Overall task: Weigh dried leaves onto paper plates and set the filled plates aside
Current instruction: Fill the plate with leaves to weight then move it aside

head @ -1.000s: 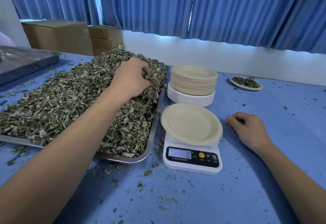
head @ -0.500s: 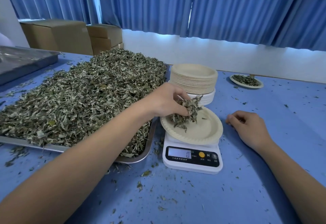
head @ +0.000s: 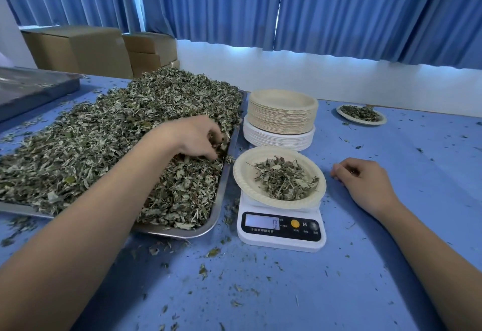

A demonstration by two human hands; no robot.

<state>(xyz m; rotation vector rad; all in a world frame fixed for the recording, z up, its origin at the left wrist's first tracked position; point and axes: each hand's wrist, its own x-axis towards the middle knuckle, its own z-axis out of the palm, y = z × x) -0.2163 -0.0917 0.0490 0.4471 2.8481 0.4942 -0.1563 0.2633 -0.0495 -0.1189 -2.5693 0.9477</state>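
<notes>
Leaves (head: pixel 104 143) lie piled high in a steel tray (head: pixel 216 216) on the blue table (head: pixel 287 291). My left hand (head: pixel 198 137) digs into the pile at the tray's right edge, fingers curled round a clump. A small heap (head: pixel 285 180) sits on the plate (head: pixel 242 176) atop the scale (head: pixel 281 236), just right of the tray. My right hand (head: pixel 365 182) rests on the table beside the scale, fingers loosely curled, holding nothing. Behind the scale stands a stack of plates (head: pixel 281 117); a filled plate (head: pixel 380 121) sits well apart, far right.

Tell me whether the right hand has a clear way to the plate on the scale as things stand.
Probably yes: the right hand rests on the table just beside the plate, with nothing between them.
</notes>
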